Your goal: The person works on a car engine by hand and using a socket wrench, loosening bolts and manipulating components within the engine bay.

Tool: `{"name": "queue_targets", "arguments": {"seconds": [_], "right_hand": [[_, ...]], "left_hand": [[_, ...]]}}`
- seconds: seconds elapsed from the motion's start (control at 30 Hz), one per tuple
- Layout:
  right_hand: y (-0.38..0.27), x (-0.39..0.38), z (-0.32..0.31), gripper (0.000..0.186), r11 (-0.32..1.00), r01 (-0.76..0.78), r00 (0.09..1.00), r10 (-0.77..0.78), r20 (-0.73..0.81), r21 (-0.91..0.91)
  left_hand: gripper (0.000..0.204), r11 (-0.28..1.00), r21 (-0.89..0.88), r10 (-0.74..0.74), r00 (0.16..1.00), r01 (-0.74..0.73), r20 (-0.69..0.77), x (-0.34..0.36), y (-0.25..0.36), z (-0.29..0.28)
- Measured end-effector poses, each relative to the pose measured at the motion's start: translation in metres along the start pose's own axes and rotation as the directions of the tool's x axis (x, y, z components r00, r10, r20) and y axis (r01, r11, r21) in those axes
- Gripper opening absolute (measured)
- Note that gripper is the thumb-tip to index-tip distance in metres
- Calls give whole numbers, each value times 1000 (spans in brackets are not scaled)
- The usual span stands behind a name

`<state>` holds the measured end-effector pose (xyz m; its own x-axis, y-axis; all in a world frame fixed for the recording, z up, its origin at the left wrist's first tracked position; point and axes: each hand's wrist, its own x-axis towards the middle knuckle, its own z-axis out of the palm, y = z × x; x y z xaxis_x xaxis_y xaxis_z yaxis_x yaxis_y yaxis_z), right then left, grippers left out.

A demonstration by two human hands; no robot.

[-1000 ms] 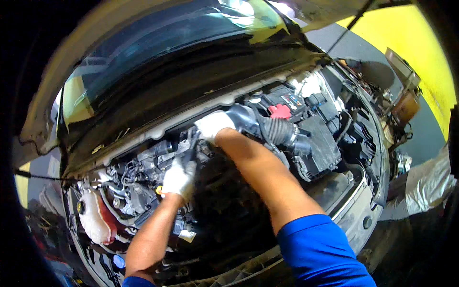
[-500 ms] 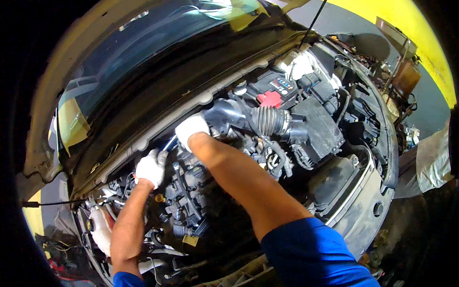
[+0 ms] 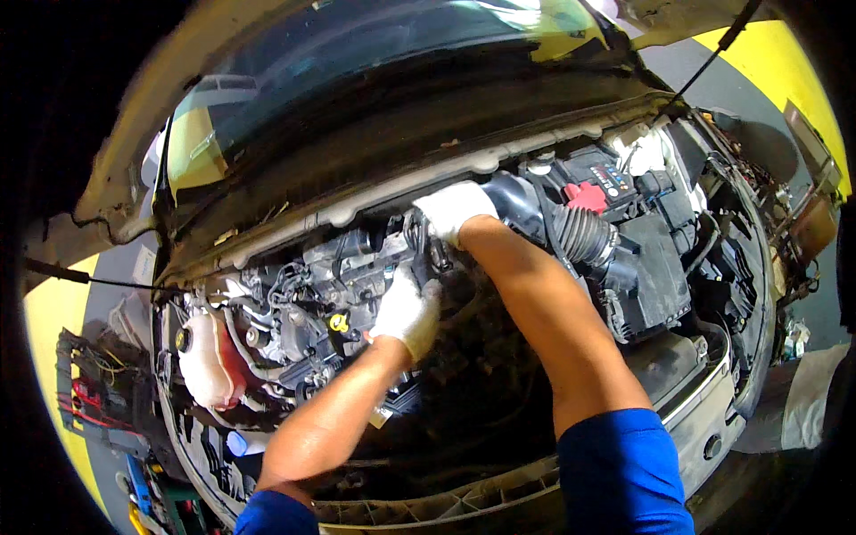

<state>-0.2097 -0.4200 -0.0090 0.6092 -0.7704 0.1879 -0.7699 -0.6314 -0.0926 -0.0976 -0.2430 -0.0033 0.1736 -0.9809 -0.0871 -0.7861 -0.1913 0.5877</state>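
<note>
Both my hands wear white gloves and reach into a car's engine bay. My right hand (image 3: pixel 455 212) is bent over the rear of the engine (image 3: pixel 357 267), beside the black air intake duct (image 3: pixel 514 201). Its fingers curl down at the far side, and what they grip is hidden. My left hand (image 3: pixel 406 312) is closer to me, its fingers curled at the right end of the engine. Dark hoses and small metal parts (image 3: pixel 415 234) show between the two hands. I cannot make out what the left fingers hold.
A battery with a red terminal cover (image 3: pixel 586 196) and a black air filter box (image 3: pixel 655 267) stand to the right. At the left is a whitish coolant tank (image 3: pixel 209 361). The raised hood (image 3: pixel 125 169) and its struts (image 3: pixel 709 67) frame the bay.
My left hand has moved right and nearer me, to the engine's right end. The shiny metal rod seen between my hands no longer shows. The view has shifted and turned.
</note>
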Motion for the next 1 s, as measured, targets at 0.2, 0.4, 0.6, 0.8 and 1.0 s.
{"name": "queue_targets", "arguments": {"seconds": [0.2,0.4,0.6,0.8,1.0], "right_hand": [[-16,-8,-6,45,999,28,995,-27,95,-15],[-21,-13,-23,46,999,-9,990,15,140,-39],[-14,0,0,39,997,-21,992,29,123,-69],[-8,-6,3,30,985,26,998,-17,52,-171],[-12,-1,-13,30,992,-12,988,30,149,-124]], "left_hand": [[52,732,661,400,889,-164,-223,80,-103,-44],[39,652,741,54,985,-160,166,155,-100,-65],[49,759,573,243,951,-310,193,109,-67,-85],[47,877,444,142,982,-183,124,57,-43,-65],[62,989,136,59,997,-65,48,0,1,-15]]}}
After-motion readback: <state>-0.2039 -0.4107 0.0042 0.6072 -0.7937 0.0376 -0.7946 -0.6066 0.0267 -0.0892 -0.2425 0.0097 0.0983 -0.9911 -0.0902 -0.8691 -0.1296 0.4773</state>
